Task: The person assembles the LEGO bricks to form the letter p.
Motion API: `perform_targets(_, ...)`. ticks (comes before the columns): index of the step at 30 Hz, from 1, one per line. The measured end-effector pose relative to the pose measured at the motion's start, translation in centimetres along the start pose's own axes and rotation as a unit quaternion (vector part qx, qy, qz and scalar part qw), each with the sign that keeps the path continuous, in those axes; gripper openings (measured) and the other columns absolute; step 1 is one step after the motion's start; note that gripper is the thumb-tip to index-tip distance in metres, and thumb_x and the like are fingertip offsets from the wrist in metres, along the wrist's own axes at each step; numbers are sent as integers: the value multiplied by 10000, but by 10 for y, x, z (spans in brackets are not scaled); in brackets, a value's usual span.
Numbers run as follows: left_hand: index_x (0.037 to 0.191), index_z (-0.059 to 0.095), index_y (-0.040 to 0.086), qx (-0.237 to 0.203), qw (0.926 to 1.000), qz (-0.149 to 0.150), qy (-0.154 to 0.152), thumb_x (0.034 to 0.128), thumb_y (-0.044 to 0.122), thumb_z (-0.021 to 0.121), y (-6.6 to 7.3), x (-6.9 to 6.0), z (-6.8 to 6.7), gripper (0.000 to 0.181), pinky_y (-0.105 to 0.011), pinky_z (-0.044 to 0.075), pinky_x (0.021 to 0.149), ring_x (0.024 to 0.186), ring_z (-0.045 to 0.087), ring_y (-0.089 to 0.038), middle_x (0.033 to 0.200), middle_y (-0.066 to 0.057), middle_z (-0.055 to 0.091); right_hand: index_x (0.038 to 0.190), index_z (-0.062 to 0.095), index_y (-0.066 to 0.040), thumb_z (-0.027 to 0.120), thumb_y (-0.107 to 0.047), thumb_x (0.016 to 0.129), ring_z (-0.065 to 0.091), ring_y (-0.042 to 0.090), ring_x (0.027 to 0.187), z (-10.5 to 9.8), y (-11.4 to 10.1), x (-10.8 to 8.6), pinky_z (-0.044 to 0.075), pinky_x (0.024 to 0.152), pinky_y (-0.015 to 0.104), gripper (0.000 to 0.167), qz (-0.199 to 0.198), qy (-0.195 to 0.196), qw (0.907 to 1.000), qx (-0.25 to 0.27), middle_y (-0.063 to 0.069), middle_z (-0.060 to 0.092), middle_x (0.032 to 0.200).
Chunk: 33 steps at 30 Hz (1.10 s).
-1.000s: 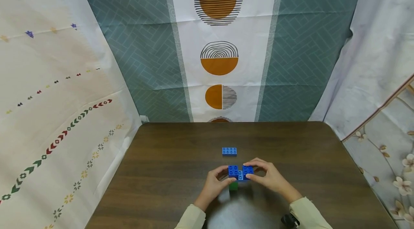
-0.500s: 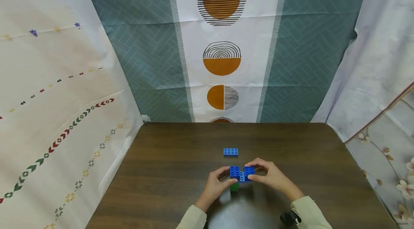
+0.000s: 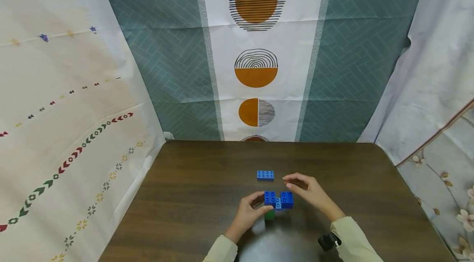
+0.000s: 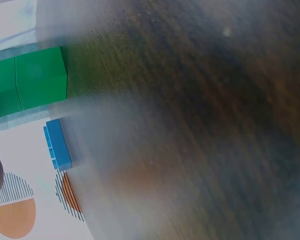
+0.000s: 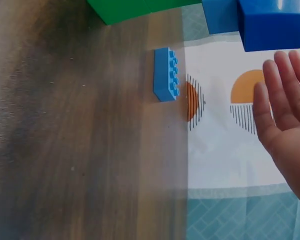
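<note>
A small build of toy building bricks stands on the table: a green stack at the bottom, a light blue brick across it, and two dark blue bricks on top. My left hand pinches the left dark blue brick between thumb and fingers. Apart from the right dark blue brick, my right hand hovers with relaxed fingers and holds nothing. In the right wrist view that hand is seen below the raised brick. The left wrist view shows two green bricks stacked.
Behind the build lies a loose light blue brick, studs up, on the brown wooden table. A patterned cloth hangs beyond the table's far edge, with white curtains on both sides.
My right hand has let go of the right dark blue brick and moved up and slightly away. The left hand keeps its pinch. The view has shifted a little.
</note>
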<state>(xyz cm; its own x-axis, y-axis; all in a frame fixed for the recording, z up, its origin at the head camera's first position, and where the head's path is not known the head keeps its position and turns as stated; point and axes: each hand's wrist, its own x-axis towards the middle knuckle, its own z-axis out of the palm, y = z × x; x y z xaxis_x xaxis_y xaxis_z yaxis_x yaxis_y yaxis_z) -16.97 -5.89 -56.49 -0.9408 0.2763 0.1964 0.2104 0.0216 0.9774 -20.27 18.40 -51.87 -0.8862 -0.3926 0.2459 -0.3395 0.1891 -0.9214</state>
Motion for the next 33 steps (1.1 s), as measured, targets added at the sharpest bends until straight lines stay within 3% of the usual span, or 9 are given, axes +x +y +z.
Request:
perform_targets(5,1172,660,2,35,10000,-39,0,851,99,747,0,1,1,347,-384,499,927,1055,638,-232,1110,-120,683,1163,651,-51,652,-122,938,658,231,966,-1,3,11,539,822,258,236,-137,396,9991,-106,107,666,1112)
perform_targets(8,1166,656,-18,73,10000,-11,2,853,83,743,2,0,1,341,-434,495,926,1047,640,-256,1104,-146,680,1171,648,-47,662,-106,928,657,226,973,0,6,19,534,830,252,251,-194,515,9984,-130,110,665,1120)
perform_targets(13,1140,654,-52,-41,10000,73,-30,848,77,748,21,-3,0,332,-509,472,927,1036,640,-284,1087,-191,674,1178,639,-4,659,-43,918,660,228,975,1,14,31,527,829,235,264,-216,624,9977,-178,148,662,1122)
perform_targets(16,1137,654,-50,-20,9999,123,-55,855,89,743,29,-5,0,327,-498,480,922,1030,643,-269,1083,-190,675,1177,630,38,651,-10,914,660,272,972,3,12,37,519,829,216,268,-226,672,9973,-185,193,657,1111)
perform_targets(22,1144,648,-57,9,9997,212,-105,864,90,733,30,-5,0,328,-486,486,920,1031,645,-259,1085,-193,674,1180,601,114,657,42,890,618,442,994,8,5,44,513,837,209,304,-219,644,9976,-115,267,637,1097)
perform_targets(27,1149,650,-51,-90,9999,59,-109,860,78,736,29,-4,0,328,-508,467,938,1049,634,-289,1094,-197,669,1220,562,140,653,81,876,545,542,1040,12,28,52,505,852,209,360,-212,603,9979,60,327,600,1134)
perform_targets(33,1153,648,-53,-143,9998,-23,-131,860,68,735,29,-4,0,330,-494,465,949,1066,620,-329,1104,-206,663,1293,504,141,662,41,888,538,506,1089,18,67,60,536,852,314,446,113,520,9986,82,360,542,1213)
